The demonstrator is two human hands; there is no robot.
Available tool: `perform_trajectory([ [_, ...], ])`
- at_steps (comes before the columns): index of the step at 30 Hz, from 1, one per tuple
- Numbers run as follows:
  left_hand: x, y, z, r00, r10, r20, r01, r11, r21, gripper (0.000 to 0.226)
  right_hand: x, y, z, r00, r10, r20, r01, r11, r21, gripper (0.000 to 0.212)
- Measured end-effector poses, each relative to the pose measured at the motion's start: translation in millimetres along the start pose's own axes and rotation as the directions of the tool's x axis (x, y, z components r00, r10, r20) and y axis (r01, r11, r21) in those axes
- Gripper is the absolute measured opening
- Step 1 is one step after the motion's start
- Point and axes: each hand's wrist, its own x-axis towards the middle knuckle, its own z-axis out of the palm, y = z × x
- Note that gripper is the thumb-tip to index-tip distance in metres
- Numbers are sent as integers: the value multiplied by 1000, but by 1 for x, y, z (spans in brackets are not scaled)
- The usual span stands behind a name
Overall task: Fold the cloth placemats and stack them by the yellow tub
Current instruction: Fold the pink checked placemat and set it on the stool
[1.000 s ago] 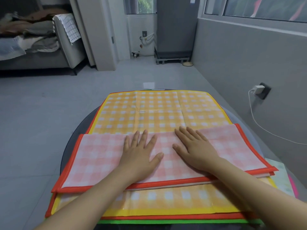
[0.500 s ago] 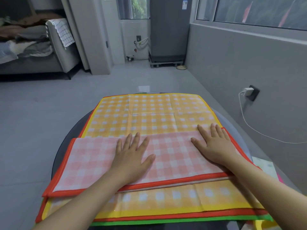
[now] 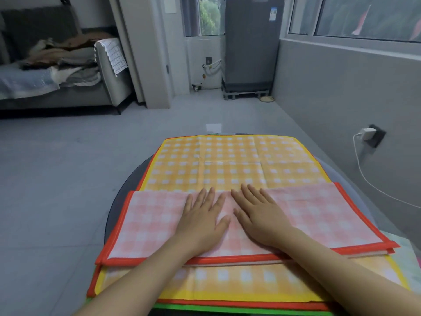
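Note:
A pink checked placemat with a red border (image 3: 148,222) lies folded in half across the near part of a round dark table (image 3: 127,190). Under it a yellow checked placemat (image 3: 227,163) is spread flat, and red and green borders of more mats (image 3: 227,307) show below. My left hand (image 3: 202,220) and my right hand (image 3: 257,215) press flat side by side on the middle of the pink mat, fingers straight. No yellow tub is in view.
A pale patterned sheet (image 3: 407,254) pokes out at the table's right edge. A white charger and cable (image 3: 364,135) hang on the grey wall to the right. A sofa with piled clothes (image 3: 57,65) stands far left, a grey appliance (image 3: 250,46) at the back.
My right hand slid out toward the mat's right side, then came back to the middle beside my left hand. The left hand stayed in place.

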Motion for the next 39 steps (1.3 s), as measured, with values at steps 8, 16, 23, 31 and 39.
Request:
perform_trajectory([
  [8,-27,-87,-8,984,-178,-27,178,984,-9,59,-1,0,-1,1000,17,23,-15,998,-54,86],
  [16,-31,-109,-15,979,-204,13,204,979,-18,57,0,-2,-4,998,26,49,-23,997,-73,79],
  [23,-23,-118,-41,967,-253,-41,247,962,-113,51,4,-22,-6,987,-150,-62,158,972,172,46],
  [31,-16,-125,-48,921,-329,-209,296,939,-176,59,-9,-54,-8,969,-148,197,105,971,215,80],
  [39,-28,-129,-55,844,-477,-247,249,755,-606,47,-10,-59,-11,959,-132,251,95,984,153,92],
])
